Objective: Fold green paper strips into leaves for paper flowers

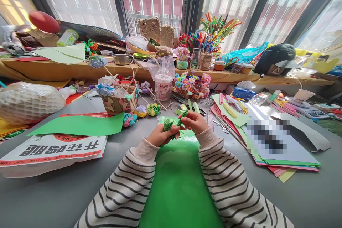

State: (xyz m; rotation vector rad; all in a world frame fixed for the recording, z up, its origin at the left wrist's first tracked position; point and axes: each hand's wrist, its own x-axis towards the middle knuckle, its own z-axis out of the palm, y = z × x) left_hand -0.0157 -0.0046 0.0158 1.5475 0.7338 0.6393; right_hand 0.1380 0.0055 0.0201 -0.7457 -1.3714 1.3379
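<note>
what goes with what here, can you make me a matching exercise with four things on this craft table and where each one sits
Things:
1. folded green paper piece
2. black cap
3. woven basket
4. scissors

Places:
A. on the far ledge, at the right
B. on the table, right of the right hand
C. held between both hands, left hand included
D. on the table, left of the clear plastic cup

Pairs: 1-C, 2-A, 3-D, 4-B

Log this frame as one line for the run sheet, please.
left hand: pinches folded green paper piece | right hand: pinches green paper strip | below: green sheet on grey table | nearby: scissors
</note>
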